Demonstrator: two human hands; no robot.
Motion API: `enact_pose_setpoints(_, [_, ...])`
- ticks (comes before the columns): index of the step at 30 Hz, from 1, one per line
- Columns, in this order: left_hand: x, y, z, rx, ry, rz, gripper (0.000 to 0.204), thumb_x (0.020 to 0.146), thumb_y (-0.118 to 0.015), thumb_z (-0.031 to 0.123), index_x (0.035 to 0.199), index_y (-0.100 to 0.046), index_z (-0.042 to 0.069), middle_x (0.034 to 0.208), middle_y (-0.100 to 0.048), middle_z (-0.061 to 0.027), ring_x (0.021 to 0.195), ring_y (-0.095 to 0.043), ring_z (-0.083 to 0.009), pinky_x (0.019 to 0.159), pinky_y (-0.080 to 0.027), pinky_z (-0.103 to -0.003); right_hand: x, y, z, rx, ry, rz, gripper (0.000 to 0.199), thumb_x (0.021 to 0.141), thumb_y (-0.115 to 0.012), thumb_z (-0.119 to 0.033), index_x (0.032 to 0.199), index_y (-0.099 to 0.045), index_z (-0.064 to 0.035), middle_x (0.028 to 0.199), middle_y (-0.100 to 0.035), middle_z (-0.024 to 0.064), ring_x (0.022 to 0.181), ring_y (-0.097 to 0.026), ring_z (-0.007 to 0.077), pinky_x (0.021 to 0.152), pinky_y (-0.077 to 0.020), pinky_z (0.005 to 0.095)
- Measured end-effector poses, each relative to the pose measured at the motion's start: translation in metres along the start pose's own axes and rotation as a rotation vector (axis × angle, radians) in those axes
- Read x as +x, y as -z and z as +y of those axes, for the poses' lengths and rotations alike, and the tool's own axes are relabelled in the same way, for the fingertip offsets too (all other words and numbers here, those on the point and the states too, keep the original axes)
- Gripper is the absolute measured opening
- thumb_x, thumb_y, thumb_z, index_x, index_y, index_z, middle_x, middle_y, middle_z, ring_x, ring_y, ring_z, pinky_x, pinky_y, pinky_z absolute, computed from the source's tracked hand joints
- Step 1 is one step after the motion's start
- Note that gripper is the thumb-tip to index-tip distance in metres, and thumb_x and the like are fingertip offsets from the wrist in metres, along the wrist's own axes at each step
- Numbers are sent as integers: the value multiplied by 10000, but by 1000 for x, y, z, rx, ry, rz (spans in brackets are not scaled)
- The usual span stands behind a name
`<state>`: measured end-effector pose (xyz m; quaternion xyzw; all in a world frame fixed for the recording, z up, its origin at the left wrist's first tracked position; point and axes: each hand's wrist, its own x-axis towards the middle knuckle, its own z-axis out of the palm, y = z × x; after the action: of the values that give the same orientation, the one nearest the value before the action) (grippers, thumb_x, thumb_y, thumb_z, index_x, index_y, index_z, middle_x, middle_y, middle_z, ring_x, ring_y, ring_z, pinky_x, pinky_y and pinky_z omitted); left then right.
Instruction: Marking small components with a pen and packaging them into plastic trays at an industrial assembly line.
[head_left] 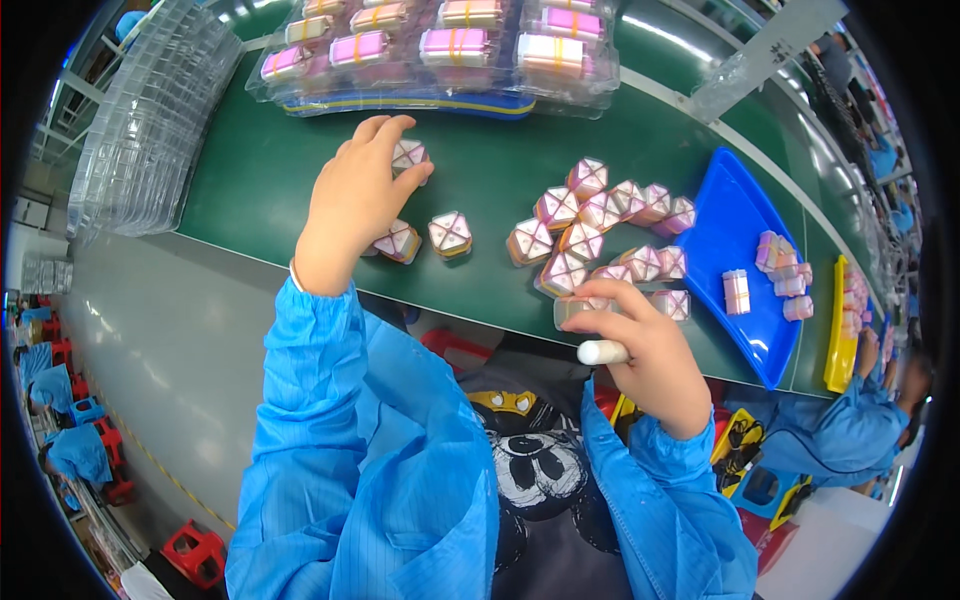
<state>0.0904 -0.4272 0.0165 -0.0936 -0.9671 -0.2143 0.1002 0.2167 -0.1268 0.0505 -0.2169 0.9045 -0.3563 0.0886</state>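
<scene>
A small boxy pack (409, 155), its pale top crossed by dark lines, sits at the far part of the green counter (300, 185), between the thumb and fingertips of the left grip (350, 190), which is moderately spread yet grasping it. The right grip (650, 350), more tightly curled, clasps a smooth white cylinder (603, 352) while its fingertips touch a clear-sided pack (580, 311) at the near edge. Similar block-shaped packs (562, 272) cluster just beyond that hand, beside a glossy blue plastic tray (720, 215), with transparent moulded trays (150, 130) stacked at far left.
</scene>
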Motion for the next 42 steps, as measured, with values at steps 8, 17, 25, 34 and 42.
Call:
enact_pose_setpoints(8, [12, 0, 4, -56, 116, -165, 354, 907, -648, 295, 1215, -623, 123, 1147, -666, -94, 982, -658, -281, 834, -509, -383, 16, -24, -1, -301, 108, 149, 321, 746, -626, 31, 1016, -664, -138, 1149, -567, 79, 743, -685, 284, 602, -549, 396])
enact_pose_setpoints(17, [8, 6, -2, -92, 75, -98, 365, 895, -662, 349, 1182, -655, 124, 1081, -698, -101, 971, -661, -285, 831, -511, -374, 38, -33, -2, -476, 3, 242, 353, 773, -620, -3, 1109, -635, -111, 1104, -534, 128, 660, -672, 302, 555, -539, 401])
enact_pose_setpoints(25, [-14, 24, 12, -599, -43, 250, 316, 844, -731, 233, 1060, -669, 12, 952, -689, -110, 862, -658, -223, 776, -506, -309, 49, -24, -14, -324, -75, 263, 498, 743, -686, -10, 1229, -598, -76, 1156, -513, 156, 753, -670, 303, 619, -540, 417])
enact_pose_setpoints(34, [-85, -30, 77, -423, -422, 102, 507, 603, -896, 307, 996, -687, 63, 922, -682, -87, 832, -675, -263, 704, -547, -352, 43, -10, -10, 919, 229, 630, 166, 967, -578, -113, 1077, -623, 2, 952, -536, 57, 561, -428, 63, 494, -337, 216])
enact_pose_setpoints(42, [-94, -81, 69, -653, -225, 113, 419, 609, -899, 257, 939, -697, 98, 822, -617, -48, 726, -629, -247, 626, -503, -349, 64, -33, -13, 1230, 426, 420, 237, 986, -577, -202, 1087, -589, 12, 877, -553, 58, 602, -456, 66, 519, -362, 219])
